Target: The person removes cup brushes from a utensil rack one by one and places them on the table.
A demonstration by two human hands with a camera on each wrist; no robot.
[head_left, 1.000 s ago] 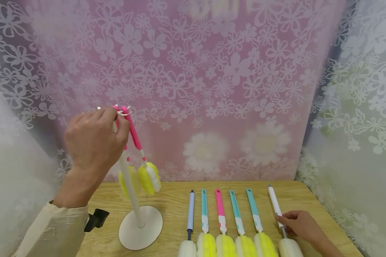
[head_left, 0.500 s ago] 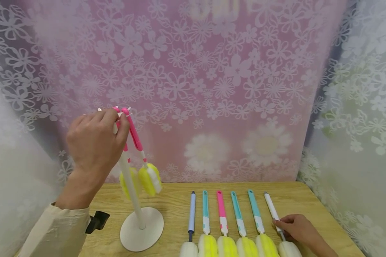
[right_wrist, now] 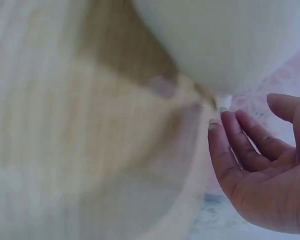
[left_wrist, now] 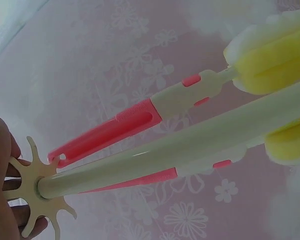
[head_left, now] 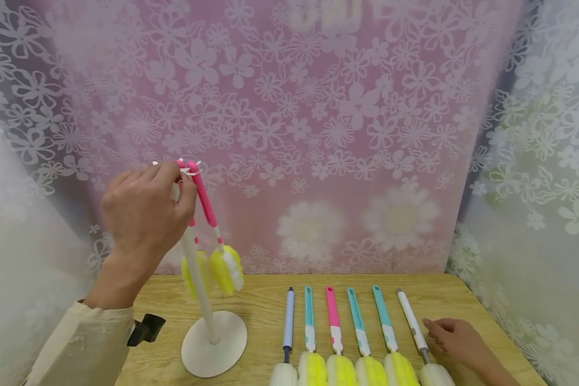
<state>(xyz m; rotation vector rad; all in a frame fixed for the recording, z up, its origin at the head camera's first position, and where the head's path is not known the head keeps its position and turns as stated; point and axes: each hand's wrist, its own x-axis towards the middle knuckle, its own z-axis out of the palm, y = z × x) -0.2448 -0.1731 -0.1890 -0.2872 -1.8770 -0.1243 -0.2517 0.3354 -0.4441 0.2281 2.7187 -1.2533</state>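
Note:
My left hand (head_left: 147,212) grips the hooked top (left_wrist: 27,185) of a white stand (head_left: 201,295), its fingers behind the hooks in the left wrist view. Two sponge brushes with pink handles hang from the hooks; the nearer one (head_left: 206,201) has a yellow and white head, and the other is partly hidden by hand and pole. My right hand (head_left: 458,340) is just right of a white-handled sponge brush (head_left: 412,319) lying on the table. Its fingers are loosely bent around nothing, thumb apart in the right wrist view.
Left of the white-handled brush lie a blue-handled brush (head_left: 288,321), several teal-handled ones (head_left: 354,308) and a pink-handled one (head_left: 332,308), side by side on the wooden table (head_left: 265,300). The stand's round base (head_left: 207,359) is at left. Floral curtains (head_left: 309,134) enclose the table.
The white-handled brush's upper end has swung left, nearer the row. My right hand has let go of it and moved slightly right. The left hand keeps its grip on the stand top.

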